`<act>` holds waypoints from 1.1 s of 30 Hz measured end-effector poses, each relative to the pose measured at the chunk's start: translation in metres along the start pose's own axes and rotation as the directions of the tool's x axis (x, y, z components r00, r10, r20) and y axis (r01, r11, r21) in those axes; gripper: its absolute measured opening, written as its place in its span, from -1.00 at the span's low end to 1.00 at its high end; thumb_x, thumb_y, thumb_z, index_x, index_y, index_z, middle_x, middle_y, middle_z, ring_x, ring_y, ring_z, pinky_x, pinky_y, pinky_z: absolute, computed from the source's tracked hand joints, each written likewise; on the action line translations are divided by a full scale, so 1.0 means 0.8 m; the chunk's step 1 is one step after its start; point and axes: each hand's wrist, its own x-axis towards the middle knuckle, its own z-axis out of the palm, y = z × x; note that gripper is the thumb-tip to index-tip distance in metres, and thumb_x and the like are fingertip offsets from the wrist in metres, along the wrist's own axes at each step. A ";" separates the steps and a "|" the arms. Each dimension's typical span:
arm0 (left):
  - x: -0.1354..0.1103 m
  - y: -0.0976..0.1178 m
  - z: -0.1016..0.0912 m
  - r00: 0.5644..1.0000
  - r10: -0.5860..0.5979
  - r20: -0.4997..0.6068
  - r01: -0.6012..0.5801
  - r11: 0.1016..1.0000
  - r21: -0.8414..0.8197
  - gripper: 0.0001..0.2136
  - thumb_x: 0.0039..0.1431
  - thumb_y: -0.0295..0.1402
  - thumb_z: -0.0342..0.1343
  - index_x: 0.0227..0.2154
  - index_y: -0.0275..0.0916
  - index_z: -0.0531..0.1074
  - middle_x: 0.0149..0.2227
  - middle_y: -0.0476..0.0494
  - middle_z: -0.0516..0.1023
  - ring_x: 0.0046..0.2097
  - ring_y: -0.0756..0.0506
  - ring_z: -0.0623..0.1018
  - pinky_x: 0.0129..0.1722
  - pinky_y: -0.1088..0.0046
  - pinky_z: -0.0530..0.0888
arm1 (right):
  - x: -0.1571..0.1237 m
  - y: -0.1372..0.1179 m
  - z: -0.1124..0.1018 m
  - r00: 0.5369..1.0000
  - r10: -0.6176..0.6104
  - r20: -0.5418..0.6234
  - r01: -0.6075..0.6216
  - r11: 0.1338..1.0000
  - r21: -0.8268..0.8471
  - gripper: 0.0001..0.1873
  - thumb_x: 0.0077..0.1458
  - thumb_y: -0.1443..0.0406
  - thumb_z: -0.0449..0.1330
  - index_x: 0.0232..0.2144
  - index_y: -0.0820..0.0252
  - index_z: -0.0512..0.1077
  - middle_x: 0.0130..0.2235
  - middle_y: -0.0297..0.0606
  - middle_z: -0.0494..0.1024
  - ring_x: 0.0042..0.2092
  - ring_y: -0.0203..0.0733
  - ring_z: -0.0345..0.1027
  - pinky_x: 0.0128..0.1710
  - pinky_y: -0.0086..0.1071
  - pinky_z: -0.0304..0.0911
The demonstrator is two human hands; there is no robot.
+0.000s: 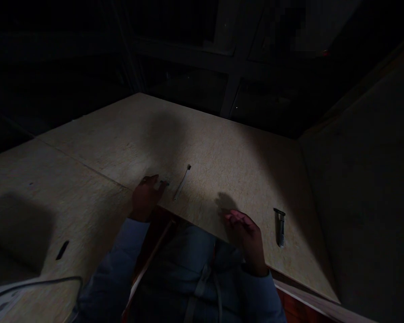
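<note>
My left hand [145, 197] is low over the table near its front edge, thumb and fingers apart. At the thumb tip is a small dark-green piece [164, 182], too dim to name; I cannot tell whether the thumb touches it. Just right of that hand lies a toothbrush [182, 184] with a pale thin handle and a dark head pointing away from me. My right hand [244, 226] hovers by the front edge, its fingers loosely bent and nothing visible in them. Further right, a T-shaped razor [281, 229] lies with its dark head away from me.
The pale tabletop [222, 152] has a seam running across its left part. A small black object [62, 250] lies at the lower left, near a dark cable [54, 281]. A wall or panel [366, 193] rises along the right side. The room beyond is very dark.
</note>
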 end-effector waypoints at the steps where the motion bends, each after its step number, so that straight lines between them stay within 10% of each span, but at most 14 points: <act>1: -0.004 0.000 0.001 1.000 0.022 -0.022 -0.023 1.000 -0.020 -0.49 0.22 -0.05 0.09 0.05 -0.35 0.53 0.01 -0.29 0.54 -0.08 -0.26 0.57 -0.09 0.24 0.47 | 0.000 -0.007 -0.017 0.997 -0.065 -0.043 0.059 0.991 -0.122 -0.44 -0.10 -0.03 0.43 -0.15 0.23 0.56 -0.15 -0.10 0.61 -0.13 -0.07 0.52 -0.03 -0.16 0.40; 7: -0.036 0.031 0.014 0.977 0.204 -0.059 -0.212 0.949 -0.235 -0.51 0.24 -0.04 0.02 -0.07 -0.39 0.55 -0.14 -0.25 0.55 -0.26 -0.16 0.54 -0.15 0.29 0.47 | 0.015 -0.049 -0.128 0.819 -0.483 -0.310 0.210 0.754 -0.622 -0.31 -0.03 -0.11 0.22 -0.07 0.35 0.55 -0.04 0.07 0.56 -0.12 0.03 0.49 -0.13 -0.15 0.36; 13: -0.088 0.098 0.060 0.903 0.429 -0.023 -0.388 0.791 -0.473 -0.67 0.29 -0.17 0.07 -0.11 -0.32 0.55 -0.22 -0.12 0.58 -0.31 -0.05 0.56 -0.23 0.40 0.48 | 0.031 -0.065 -0.165 0.864 -0.380 -0.330 -0.030 0.615 -0.788 -0.17 -0.08 -0.20 0.07 -0.07 0.41 0.53 -0.23 0.03 0.58 -0.31 -0.02 0.46 -0.34 -0.28 0.22; 19: -0.116 0.125 0.108 0.817 0.564 -0.121 -0.556 0.716 -0.422 -0.83 0.31 -0.37 0.08 -0.18 -0.27 0.55 -0.25 -0.04 0.59 -0.24 -0.04 0.60 -0.26 0.45 0.48 | 0.034 -0.054 -0.145 0.938 -0.265 -0.225 -0.053 0.530 -0.847 -0.46 -0.05 -0.05 0.08 -0.31 0.30 0.51 -0.28 -0.01 0.58 -0.22 0.01 0.48 -0.32 -0.30 0.15; 27: -0.126 0.133 0.109 0.782 0.566 -0.258 -0.623 0.719 -0.309 -0.89 0.27 -0.44 0.12 -0.25 -0.22 0.55 -0.29 -0.04 0.58 -0.28 -0.06 0.59 -0.27 0.42 0.49 | 0.058 -0.053 -0.083 0.957 -0.253 -0.142 0.094 0.733 -0.674 -0.44 -0.06 -0.03 0.19 -0.17 0.32 0.46 -0.29 -0.11 0.57 -0.29 -0.09 0.44 -0.34 -0.34 0.23; 33: -0.145 0.127 0.111 0.951 0.077 -0.298 -0.277 0.635 -0.721 -0.83 0.31 -0.34 0.06 -0.12 -0.30 0.40 -0.29 -0.16 0.57 -0.30 0.00 0.59 -0.32 0.55 0.51 | 0.098 -0.055 0.044 0.955 -0.253 0.157 0.289 0.656 -0.697 -0.47 0.05 0.20 0.15 0.05 0.36 0.36 -0.37 -0.21 0.53 -0.35 -0.15 0.41 -0.35 -0.37 0.21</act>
